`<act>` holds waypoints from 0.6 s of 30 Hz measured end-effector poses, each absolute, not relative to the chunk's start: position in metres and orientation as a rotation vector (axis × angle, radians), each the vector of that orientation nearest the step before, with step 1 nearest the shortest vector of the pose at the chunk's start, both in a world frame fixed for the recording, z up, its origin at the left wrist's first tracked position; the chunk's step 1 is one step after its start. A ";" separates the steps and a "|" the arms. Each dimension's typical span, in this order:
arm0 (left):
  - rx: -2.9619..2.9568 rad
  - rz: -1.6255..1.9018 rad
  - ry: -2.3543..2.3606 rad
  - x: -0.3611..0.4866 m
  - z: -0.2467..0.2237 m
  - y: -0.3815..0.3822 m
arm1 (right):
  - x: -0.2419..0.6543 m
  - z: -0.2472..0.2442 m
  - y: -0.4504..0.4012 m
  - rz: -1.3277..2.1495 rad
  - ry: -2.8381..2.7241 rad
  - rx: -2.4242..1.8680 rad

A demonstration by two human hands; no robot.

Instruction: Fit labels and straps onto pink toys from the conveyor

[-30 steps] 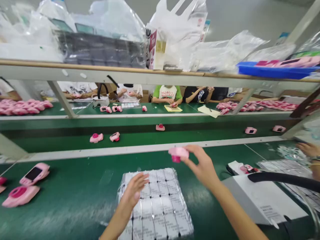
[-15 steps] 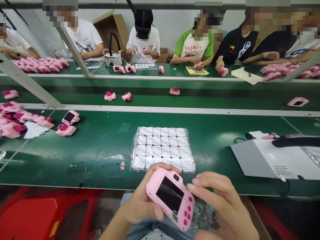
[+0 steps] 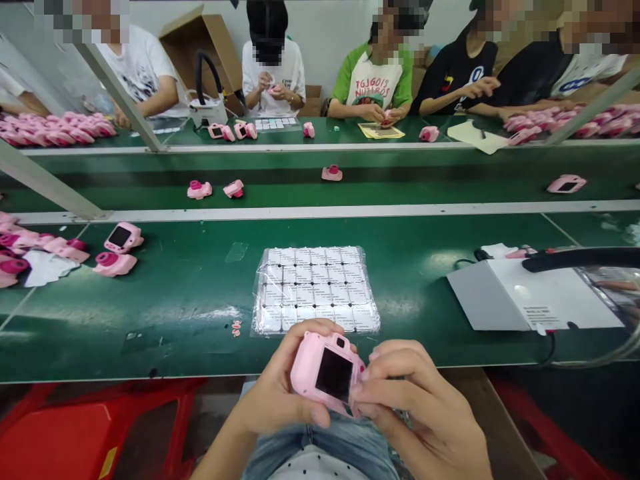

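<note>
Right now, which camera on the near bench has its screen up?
The pink toy camera at the left of the bench, behind the camera whose magenta lens faces up instead.

A pink toy camera (image 3: 304,365), its dark screen (image 3: 334,375) tilted upward, is held two-handed.

Reference: wrapped card pack (image 3: 315,290). Left of it, a hand can pass over the green bench mat (image 3: 180,313) until the pink toy cameras (image 3: 115,263). Right, a grey-white machine (image 3: 535,293) blocks, with what looks like a black tube (image 3: 580,260) above. Behind, a white rail (image 3: 320,211).
</note>
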State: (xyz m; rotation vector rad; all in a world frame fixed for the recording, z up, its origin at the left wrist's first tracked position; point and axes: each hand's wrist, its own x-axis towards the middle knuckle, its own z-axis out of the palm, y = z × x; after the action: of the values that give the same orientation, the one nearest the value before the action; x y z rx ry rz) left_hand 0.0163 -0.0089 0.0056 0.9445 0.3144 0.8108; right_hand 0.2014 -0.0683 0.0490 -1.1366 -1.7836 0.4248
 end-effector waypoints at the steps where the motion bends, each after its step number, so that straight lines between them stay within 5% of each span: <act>1: 0.934 0.814 0.312 0.018 0.005 -0.009 | 0.202 0.046 -0.072 0.440 -1.748 -1.144; 11: 0.955 0.849 0.457 0.018 -0.011 0.007 | 0.228 0.020 -0.113 0.497 -1.125 -1.116; 18: 0.998 0.632 0.521 -0.029 -0.028 0.020 | 0.293 -0.113 -0.172 1.316 -0.730 -1.902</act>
State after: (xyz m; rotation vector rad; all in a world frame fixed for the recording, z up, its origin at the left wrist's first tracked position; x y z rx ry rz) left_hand -0.0289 0.0202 -0.0278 0.9985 0.5209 0.6315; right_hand 0.2927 -0.1723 -0.1130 -1.9017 -0.7304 1.3163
